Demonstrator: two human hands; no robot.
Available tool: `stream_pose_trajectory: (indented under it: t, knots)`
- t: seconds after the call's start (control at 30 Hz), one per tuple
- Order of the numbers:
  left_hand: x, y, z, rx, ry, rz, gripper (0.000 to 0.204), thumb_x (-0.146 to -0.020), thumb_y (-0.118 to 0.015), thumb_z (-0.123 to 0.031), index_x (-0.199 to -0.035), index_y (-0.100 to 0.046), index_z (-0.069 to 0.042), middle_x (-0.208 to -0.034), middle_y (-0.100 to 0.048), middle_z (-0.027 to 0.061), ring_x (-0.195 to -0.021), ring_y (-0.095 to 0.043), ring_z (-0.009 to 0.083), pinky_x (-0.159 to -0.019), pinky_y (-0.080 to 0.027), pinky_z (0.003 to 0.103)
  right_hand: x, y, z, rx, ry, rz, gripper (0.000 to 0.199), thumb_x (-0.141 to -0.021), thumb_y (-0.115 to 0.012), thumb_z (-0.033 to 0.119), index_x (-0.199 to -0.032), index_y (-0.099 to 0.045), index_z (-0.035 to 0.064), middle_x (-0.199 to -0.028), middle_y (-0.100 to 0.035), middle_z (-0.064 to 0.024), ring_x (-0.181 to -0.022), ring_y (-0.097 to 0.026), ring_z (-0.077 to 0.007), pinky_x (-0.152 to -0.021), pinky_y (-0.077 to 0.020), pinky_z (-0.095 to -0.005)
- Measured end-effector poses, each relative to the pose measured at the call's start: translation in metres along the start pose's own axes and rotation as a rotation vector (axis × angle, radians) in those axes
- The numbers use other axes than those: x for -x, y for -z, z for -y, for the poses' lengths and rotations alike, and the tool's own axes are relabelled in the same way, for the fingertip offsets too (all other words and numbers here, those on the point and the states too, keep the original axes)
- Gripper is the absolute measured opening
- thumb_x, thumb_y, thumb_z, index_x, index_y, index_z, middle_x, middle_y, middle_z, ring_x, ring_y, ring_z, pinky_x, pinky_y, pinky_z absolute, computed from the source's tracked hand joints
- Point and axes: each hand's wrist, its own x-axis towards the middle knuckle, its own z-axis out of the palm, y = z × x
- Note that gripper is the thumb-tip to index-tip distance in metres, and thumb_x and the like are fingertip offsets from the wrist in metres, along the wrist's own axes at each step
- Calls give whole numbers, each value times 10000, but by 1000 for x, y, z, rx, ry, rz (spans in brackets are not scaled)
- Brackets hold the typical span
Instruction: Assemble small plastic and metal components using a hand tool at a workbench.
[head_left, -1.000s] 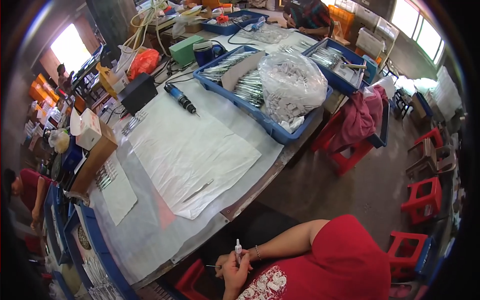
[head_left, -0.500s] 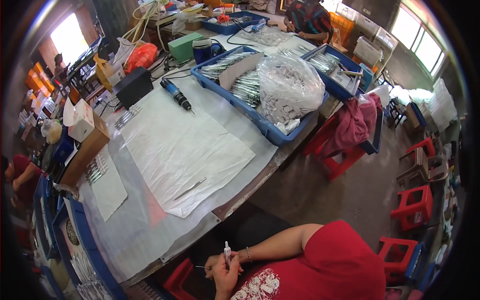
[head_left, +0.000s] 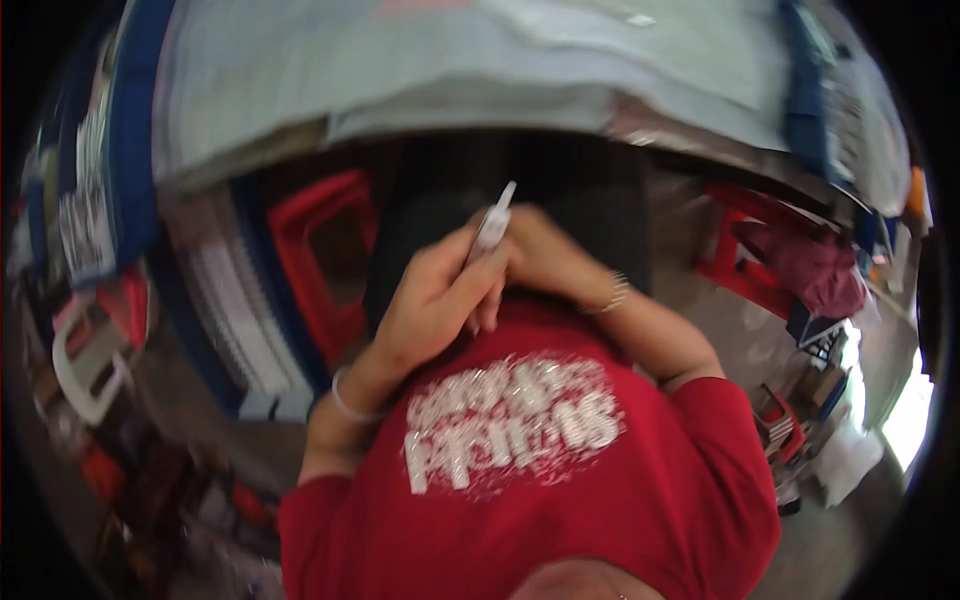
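Note:
Both my hands are together over my lap, just below the table edge. My left hand [head_left: 435, 290] is closed around a small white piece with a narrow tapered tip [head_left: 494, 225], which points up and away from me. Against it rests my right hand [head_left: 545, 255], its fingers curled in and mostly hidden behind the left hand. Whatever the right hand grips cannot be made out. The picture is slightly blurred.
The covered table [head_left: 450, 60] spans the far side. Left of my legs are a red plastic stool [head_left: 320, 255] and a blue-edged tray [head_left: 240, 290] of pale rows. A maroon cloth [head_left: 815, 265] hangs over a red stool on the right.
The view has swung down from the tabletop to my lap. My hands remain together with the white piece pointing up. A thin metal rod seen beside them before no longer shows.

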Motion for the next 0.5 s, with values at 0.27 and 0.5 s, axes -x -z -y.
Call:
stream_pose_trajectory:
  t: [0.27,0.5]
  knots:
    - [4,31,22,195,71,-83,278,-991,-448,-223,-1130,-547,-4,-688,-530,0,-528,-538,63,-454,-412,169,26,26,7,-774,-449,-133,176,-908,-562,95,-1029,-563,-32,-797,-624,-103,-511,-518,-84,-470,-426,-210]
    - [8,38,34,173,106,-76,259,-989,-449,-205,-1119,-551,-6,-703,-542,7,-553,-554,78,-483,-436,176,19,8,3,-600,-414,-118,202,-927,-550,128,-1067,-552,-17,-843,-619,-89,-604,-556,-94,-562,-475,-221]
